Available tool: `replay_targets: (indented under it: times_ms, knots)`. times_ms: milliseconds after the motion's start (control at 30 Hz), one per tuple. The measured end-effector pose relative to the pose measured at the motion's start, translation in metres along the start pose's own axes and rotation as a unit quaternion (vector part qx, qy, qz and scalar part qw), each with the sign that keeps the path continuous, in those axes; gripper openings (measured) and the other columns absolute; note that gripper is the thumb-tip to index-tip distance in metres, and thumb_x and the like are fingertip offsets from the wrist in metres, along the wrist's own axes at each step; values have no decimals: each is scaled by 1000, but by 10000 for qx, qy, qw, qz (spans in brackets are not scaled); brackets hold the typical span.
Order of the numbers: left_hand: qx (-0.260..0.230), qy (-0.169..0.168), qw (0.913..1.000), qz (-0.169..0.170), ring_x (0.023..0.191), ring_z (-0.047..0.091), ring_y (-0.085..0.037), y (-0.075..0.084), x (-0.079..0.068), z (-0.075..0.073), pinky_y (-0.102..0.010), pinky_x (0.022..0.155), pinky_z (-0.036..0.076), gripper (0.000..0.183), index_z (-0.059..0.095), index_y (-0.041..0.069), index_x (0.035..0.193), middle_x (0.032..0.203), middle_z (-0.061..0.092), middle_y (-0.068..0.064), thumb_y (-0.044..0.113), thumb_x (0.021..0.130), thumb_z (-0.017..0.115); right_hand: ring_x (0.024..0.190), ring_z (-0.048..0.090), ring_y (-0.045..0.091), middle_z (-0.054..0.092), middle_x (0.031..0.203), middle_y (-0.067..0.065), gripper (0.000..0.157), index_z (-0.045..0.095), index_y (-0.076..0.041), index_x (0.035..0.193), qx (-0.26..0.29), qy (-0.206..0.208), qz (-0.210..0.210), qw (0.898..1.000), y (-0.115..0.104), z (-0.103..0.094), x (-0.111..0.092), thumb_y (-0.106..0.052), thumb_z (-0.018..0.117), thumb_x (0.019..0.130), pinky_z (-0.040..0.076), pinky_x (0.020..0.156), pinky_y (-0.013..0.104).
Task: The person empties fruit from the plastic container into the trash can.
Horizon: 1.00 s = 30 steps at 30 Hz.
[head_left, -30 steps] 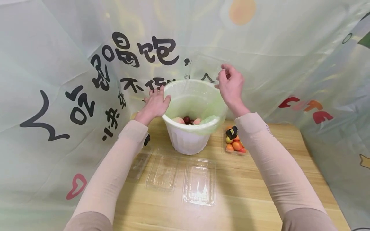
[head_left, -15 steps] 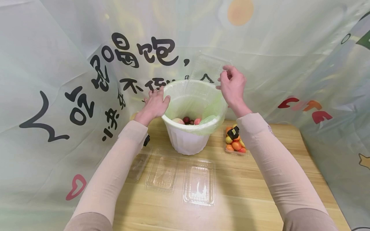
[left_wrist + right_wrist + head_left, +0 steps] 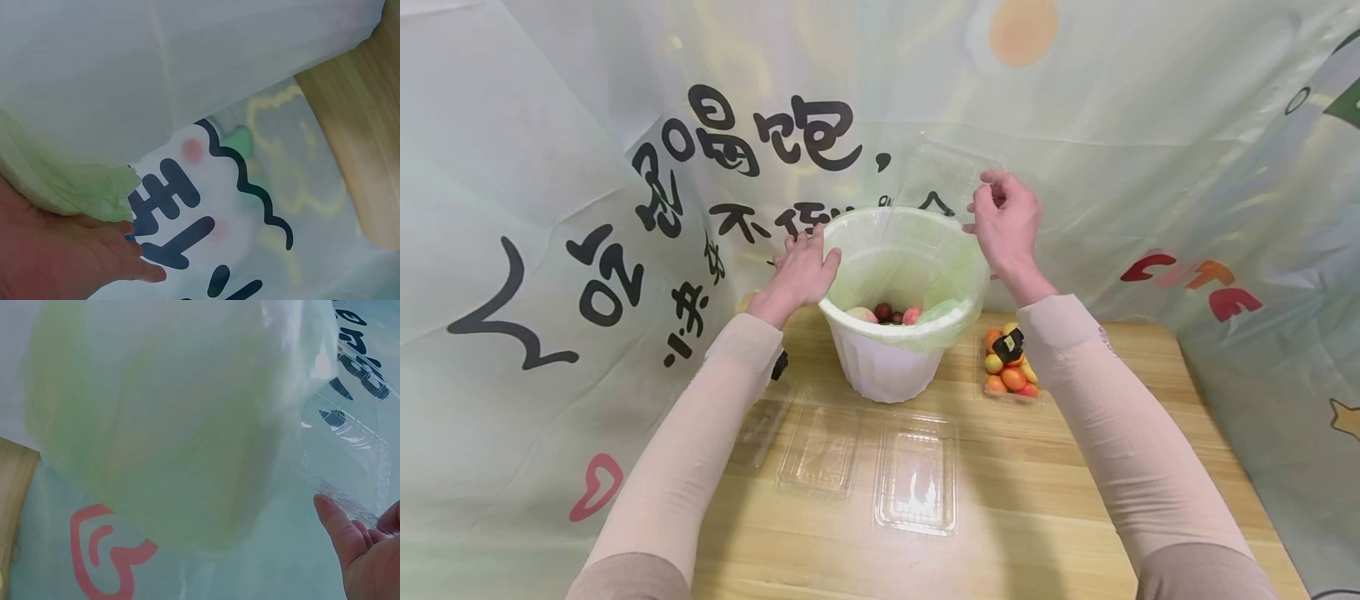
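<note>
My left hand (image 3: 802,271) rests on the left rim of a white bin (image 3: 887,367) lined with a thin green bag (image 3: 958,275); its fingers extend over the outside. In the left wrist view that hand (image 3: 75,250) lies beside the bag's folded edge. Over the bin's back right, my right hand (image 3: 1006,218) pinches the edge of a clear plastic container (image 3: 951,167), held tilted above the rim. The right wrist view has the container (image 3: 350,450) by thumb and fingers (image 3: 340,528). Dark red round fruits (image 3: 883,312) and pinkish ones (image 3: 912,316) lie inside the bin.
Clear plastic containers (image 3: 917,475) lie on the wooden table (image 3: 1000,500) in front of the bin. To its right stands a clear box of orange and yellow fruit (image 3: 1011,379), partly behind the right wrist's black camera (image 3: 1007,344). A printed curtain (image 3: 1112,167) encloses the table.
The container in my right hand was blurred and is now steady. My right hand has shifted slightly right and down; the left hand stays on the rim.
</note>
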<state>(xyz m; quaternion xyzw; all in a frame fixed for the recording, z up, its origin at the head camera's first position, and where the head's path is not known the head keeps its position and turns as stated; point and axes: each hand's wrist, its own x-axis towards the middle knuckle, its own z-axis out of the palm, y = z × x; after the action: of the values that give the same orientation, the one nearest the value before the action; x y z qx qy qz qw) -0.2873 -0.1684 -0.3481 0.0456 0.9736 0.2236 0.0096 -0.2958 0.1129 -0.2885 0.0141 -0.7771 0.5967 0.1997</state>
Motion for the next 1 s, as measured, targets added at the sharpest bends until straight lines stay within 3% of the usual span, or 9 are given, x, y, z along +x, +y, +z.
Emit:
replay_targets:
  times_ms: [200,533,667,1000]
  knots:
    - [-17,-37,10000,0,150,0,-48,-1,0,1,-70,116,0,70,2,7,160,162,7,-31,45,105,24,75,67,10,66,91,12,37,65,-7,125,-76,59,-42,9999,3,-4,-1,-17,44,97,60,62,25]
    - [-17,41,10000,43,150,1,-48,-2,0,1,-70,116,1,70,4,6,160,162,9,-31,45,105,25,82,70,28,66,93,14,36,65,-8,125,-137,16,-65,9999,1,-12,-1,-20,45,97,60,62,25]
    - [-7,94,9999,50,150,2,-48,-3,0,1,-70,116,2,70,5,6,160,161,10,-31,45,105,26,75,71,26,67,92,11,36,66,-10,125,-311,39,-58,9995,1,-17,-1,-22,45,98,60,63,26]
    - [-5,7,10000,75,150,1,-48,-3,1,2,-71,115,1,70,2,6,160,161,8,-31,45,106,22,75,69,16,64,90,7,39,63,-4,128,53,62,144,9999,-4,-41,0,-16,45,97,60,60,27]
